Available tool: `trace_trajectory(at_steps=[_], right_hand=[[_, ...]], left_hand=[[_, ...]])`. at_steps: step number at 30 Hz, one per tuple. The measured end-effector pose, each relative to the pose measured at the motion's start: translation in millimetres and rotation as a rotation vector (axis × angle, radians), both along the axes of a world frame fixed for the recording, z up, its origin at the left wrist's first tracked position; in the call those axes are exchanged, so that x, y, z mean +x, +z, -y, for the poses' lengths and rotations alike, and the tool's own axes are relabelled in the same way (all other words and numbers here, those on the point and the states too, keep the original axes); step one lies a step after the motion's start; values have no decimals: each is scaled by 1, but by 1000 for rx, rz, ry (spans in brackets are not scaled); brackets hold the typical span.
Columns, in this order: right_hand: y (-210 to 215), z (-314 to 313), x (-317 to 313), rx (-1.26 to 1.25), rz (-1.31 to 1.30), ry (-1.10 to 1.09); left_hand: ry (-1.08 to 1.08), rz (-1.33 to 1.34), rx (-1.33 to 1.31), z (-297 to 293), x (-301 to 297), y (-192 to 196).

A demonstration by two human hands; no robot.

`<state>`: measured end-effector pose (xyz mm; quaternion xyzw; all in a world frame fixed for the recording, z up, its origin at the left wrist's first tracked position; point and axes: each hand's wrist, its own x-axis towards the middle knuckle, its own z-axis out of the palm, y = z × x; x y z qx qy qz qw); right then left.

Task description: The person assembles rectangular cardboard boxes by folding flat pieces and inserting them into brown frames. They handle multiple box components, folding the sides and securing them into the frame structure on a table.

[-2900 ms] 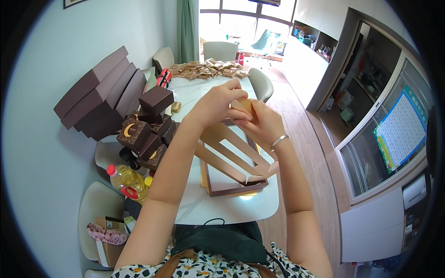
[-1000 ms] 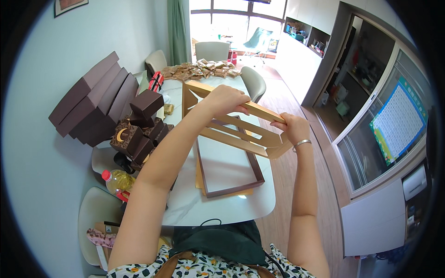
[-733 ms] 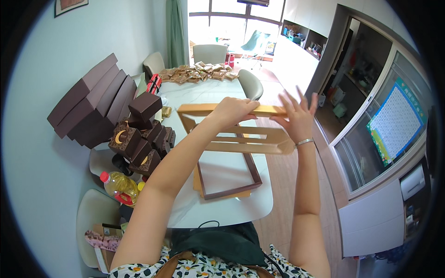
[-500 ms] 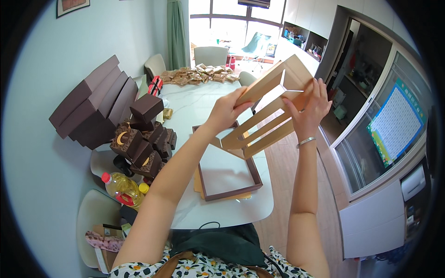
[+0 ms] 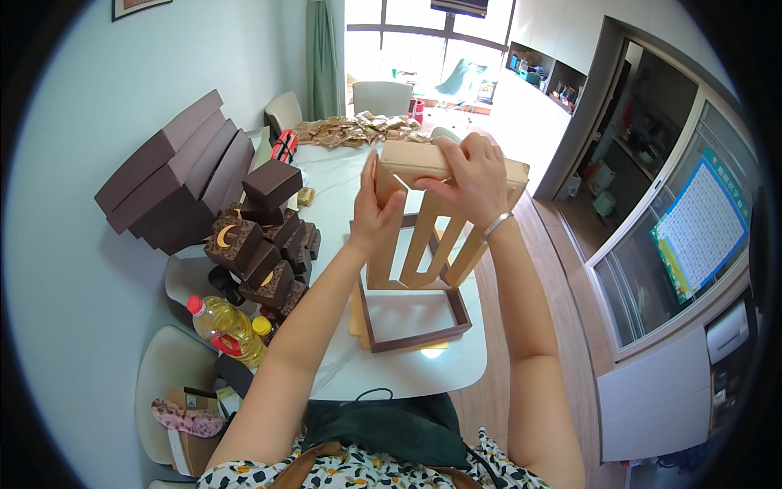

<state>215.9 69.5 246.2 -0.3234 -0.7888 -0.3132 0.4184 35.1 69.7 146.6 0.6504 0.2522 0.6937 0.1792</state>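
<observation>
A tan cardboard divider [image 5: 413,160] with long cut-out slots is held up over the white table. My left hand [image 5: 378,213] grips its left side, with the thumb on the inner face. On its upper edge to the right, my right hand [image 5: 474,181] is closed with the fingers over the top. Below lies a shallow dark brown box [image 5: 423,335] with a pale inside, partly hidden by the divider. A flat yellowish sheet [image 5: 356,319] sticks out from under that box.
Left of the table are stacked large brown boxes [image 5: 175,163] and a pile of small brown boxes [image 5: 273,186]. An oil bottle [image 5: 228,330] stands nearby. Many small gold packets [image 5: 350,130] cover the table's far end. Chairs [image 5: 383,98] flank it.
The divider has turned more upright and shifted left. My right hand has moved left along its upper edge, and my left hand now holds its left side.
</observation>
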Motion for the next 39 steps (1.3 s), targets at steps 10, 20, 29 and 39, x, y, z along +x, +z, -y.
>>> trace_trajectory(at_steps=[10,20,29,39], right_hand=[[-8,-11,-26,-165,97,46],[-43,-34,-4,-480,-746,151],[-42,-35,-5,-619,-807,369],[-45,-35,-5,-646,-718,440]], left_hand=[[20,131,-128,-17,-28,-17],[-10,204,-88,-13,-33,-27],[63,202,-92,-8,-35,-20],[305,189,-78,-4,-40,-16]])
